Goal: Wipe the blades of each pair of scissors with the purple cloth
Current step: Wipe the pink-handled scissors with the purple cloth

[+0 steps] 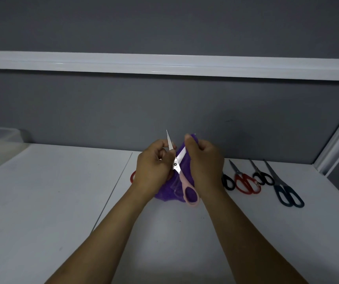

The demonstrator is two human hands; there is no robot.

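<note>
Four pairs in the row of scissors (262,178) lie at centre right on the worktop (41,201); wiped or not, I cannot tell. At centre my left hand (152,167) grips the open pink scissors (177,161), my right hand (204,162) pinching the purple cloth (168,191) round one blade: mid-task, I judge.

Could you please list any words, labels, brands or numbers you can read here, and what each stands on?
None can be read.
The pink-handled scissors, the purple cloth and the table show no text; any marks on the four scissors lying at the right are too small to tell.
</note>
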